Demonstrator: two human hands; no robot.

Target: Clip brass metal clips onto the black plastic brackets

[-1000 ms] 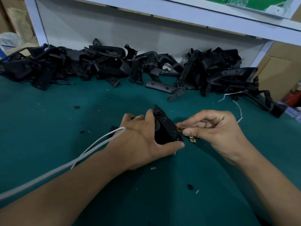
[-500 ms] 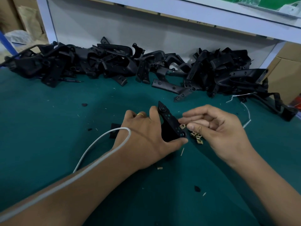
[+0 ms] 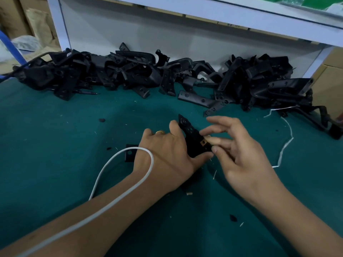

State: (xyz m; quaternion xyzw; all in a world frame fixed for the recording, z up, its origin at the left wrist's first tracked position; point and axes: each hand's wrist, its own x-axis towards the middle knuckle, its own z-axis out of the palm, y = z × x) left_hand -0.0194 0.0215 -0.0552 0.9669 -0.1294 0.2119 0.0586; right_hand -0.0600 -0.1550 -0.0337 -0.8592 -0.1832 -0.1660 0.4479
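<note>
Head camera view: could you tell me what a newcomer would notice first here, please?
First, the two hands at the centre of the green mat: the left hand grips a black bracket while the right hand pinches a brass clip against its lower end. Next, the long heap of black brackets along the white back panel. A white cable also loops over the left wrist.

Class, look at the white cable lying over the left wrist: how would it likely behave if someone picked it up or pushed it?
The white cable is probably floppy: it curves in a loop over the left hand. It looks thin, so likely light. On the green mat it would probably slide and bend, not roll.
</note>
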